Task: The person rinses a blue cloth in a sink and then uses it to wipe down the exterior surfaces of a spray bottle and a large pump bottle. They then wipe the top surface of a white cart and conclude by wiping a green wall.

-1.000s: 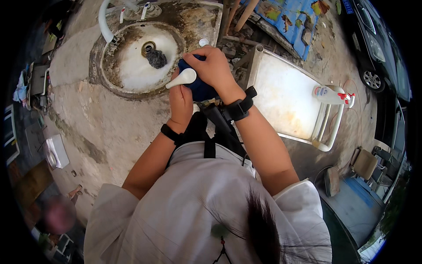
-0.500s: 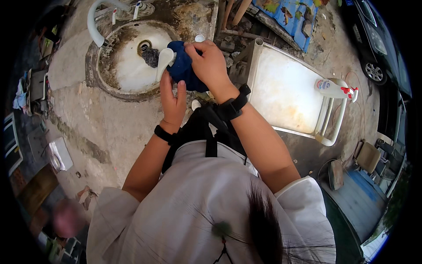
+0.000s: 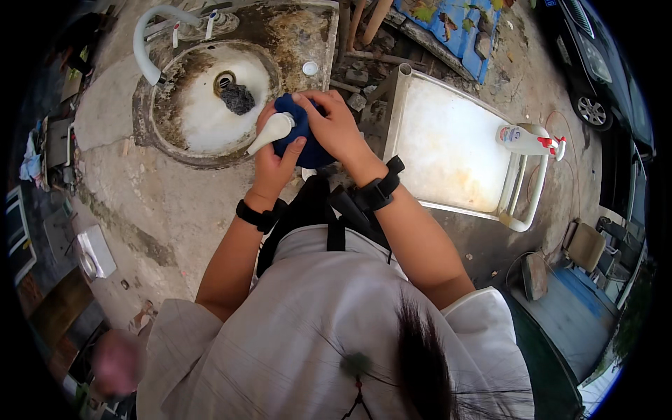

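Between my hands, at the near right edge of the sink basin, is a pump bottle with a white pump head (image 3: 275, 129). A dark blue cloth (image 3: 308, 143) covers its body, so the bottle's shape is mostly hidden. My left hand (image 3: 274, 164) grips it from the left, thumb against the blue side. My right hand (image 3: 334, 126) is closed on the blue cloth from the right, fingers bent over its far side. The pump's spout points toward the lower left. A dark grey scrubber (image 3: 238, 99) lies in the basin by the drain.
The stained round sink (image 3: 203, 133) has a curved white faucet (image 3: 145, 49) at its far left. A small white cap (image 3: 310, 68) rests on the counter. To the right, a white-topped cart (image 3: 448, 140) carries a spray bottle (image 3: 528, 140). A car (image 3: 595, 63) stands at far right.
Both hands and the wrapped bottle have come nearer to me. The pump head has tilted up to face me more. My left hand now wraps farther round the bottle.
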A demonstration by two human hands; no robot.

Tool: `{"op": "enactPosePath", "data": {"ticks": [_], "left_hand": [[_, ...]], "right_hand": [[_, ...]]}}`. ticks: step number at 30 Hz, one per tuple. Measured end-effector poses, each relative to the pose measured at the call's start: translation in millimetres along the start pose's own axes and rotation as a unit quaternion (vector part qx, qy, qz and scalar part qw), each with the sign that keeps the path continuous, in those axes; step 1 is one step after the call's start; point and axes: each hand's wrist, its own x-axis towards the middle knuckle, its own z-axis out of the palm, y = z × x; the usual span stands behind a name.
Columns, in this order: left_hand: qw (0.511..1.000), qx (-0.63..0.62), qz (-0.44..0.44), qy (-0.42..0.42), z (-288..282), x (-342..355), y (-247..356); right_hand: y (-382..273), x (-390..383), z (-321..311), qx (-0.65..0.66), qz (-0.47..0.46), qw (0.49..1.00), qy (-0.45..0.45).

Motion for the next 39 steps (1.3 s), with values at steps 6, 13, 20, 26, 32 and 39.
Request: {"op": "enactPosePath", "data": {"ticks": [6,13,20,26,32,39], "left_hand": [[0.998,0.016,0.051,0.043,12.1,13.6,-2.2],[0.969,-0.099,-0.098,0.202,11.3,8.8,12.2],[0.987,0.092,0.003,0.128,5.4,-19.4,5.1],[0.94,-0.197,-0.146,0.238,-5.6,4.9,18.4],[0.981,-0.075,-0.078,0.163,1.7,-3.8,18.0],[0.96,-0.198,-0.112,0.163,1.6,4.2,13.7]], "right_hand": [[5.3,-15.0,8.7,-0.015,0.012,0.999,0.046],[-10.6,-11.9,30.3,-0.12,-0.262,0.953,0.096],[31.6,11.1,22.4,-0.088,-0.014,0.993,-0.072],[-6.5,-46.0,40.2,-0.033,-0.214,0.976,-0.017],[48.9,-17.7,22.4,-0.03,-0.08,0.996,-0.041],[-0.4,-38.4,33.1,0.076,-0.101,0.992,-0.008]]}}
